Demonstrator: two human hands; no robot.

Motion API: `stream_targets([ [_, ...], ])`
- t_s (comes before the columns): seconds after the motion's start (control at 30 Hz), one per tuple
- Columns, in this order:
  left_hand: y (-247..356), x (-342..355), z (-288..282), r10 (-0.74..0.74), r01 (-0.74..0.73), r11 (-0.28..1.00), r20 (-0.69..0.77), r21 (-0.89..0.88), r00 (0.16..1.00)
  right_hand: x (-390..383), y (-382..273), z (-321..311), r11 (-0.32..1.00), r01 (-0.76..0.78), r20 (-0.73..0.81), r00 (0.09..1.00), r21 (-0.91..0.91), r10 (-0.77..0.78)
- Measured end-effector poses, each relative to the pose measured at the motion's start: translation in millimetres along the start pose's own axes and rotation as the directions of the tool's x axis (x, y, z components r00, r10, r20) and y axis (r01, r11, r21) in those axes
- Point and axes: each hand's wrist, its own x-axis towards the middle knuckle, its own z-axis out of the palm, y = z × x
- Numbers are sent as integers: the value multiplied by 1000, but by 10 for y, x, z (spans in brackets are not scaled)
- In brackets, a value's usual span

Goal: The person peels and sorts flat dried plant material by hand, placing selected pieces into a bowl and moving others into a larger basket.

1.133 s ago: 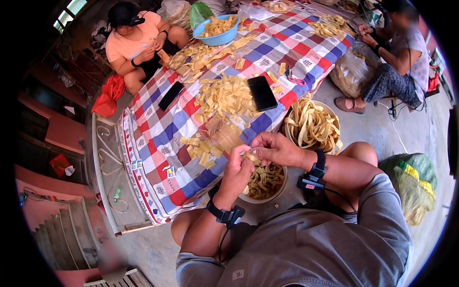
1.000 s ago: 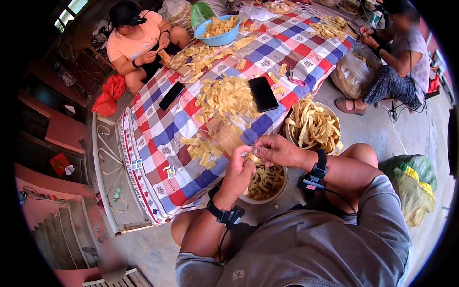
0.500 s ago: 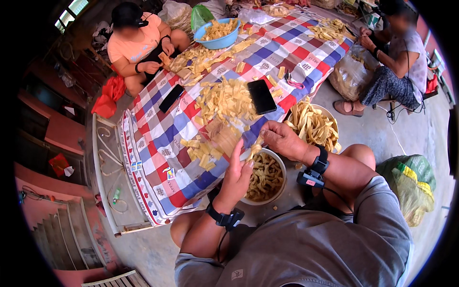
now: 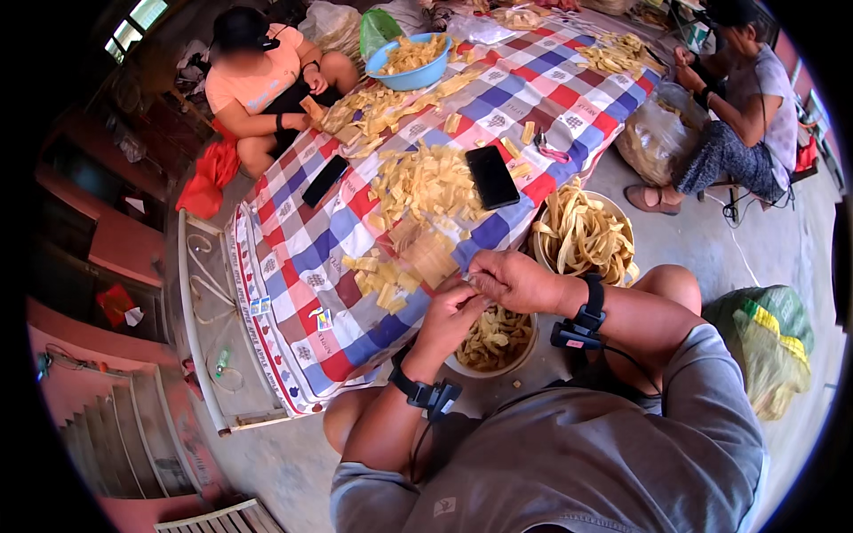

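Just above the small round bowl of pale yellow strips (image 4: 494, 342), the person's left hand (image 4: 451, 313) and right hand (image 4: 514, 279) meet fingertip to fingertip over the near edge of the table. Both hands pinch narrowly on one thin, pale yellow strip (image 4: 464, 282), a small piece mostly hidden between the fingers; whether it is being split, peeled or folded cannot be told.

Judging from the pose, the work goes best with the piece kept directly over the bowl, so that anything released drops in and not onto the concrete floor (image 4: 746, 240). A light pinch near the ends looks wise, since the strips seem thin and likely to snap or tear if squeezed hard.

Beyond the fingers, a loose heap of flat, squarish yellow chips (image 4: 426, 182) lies on the red, blue and white checked tablecloth (image 4: 293, 266), which looks smooth and wipeable and hangs over the table edge. A black rectangular phone (image 4: 492, 176) lies beside the heap, glossy and hard. To the right of the grip stands a larger round bowl of long curling strips (image 4: 582, 235), which look limp and ribbon-like. Each wrist carries a black strapped band; the right wristband (image 4: 585, 320) has a thin cable running from it.
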Motion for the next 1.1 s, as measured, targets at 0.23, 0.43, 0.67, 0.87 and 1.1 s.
stream_targets([
  [0.23, 304, -67, -47, -175, 117, 910, -114, -397, 978, -5, -19, -47, 982, -48, -107, 992, 185, 69],
  [0.43, 240, -79, -164, -174, 75, 809, -115, -583, 978, -75, 41, -29, 968, -181, 222, 965, 176, 140],
  [0.67, 181, -58, -330, -65, 44, 983, -113, -178, 991, -88, 140, -93, 993, 3, 205, 979, -118, 22],
  [0.87, 311, -80, -339, -142, 139, 989, 39, 57, 989, -121, 78, -56, 928, 103, 333, 943, -357, 24],
  [1.1, 274, -37, -126, -182, 172, 981, 126, 87, 975, -167, 135, 148, 927, 158, 376, 926, -340, -20],
])
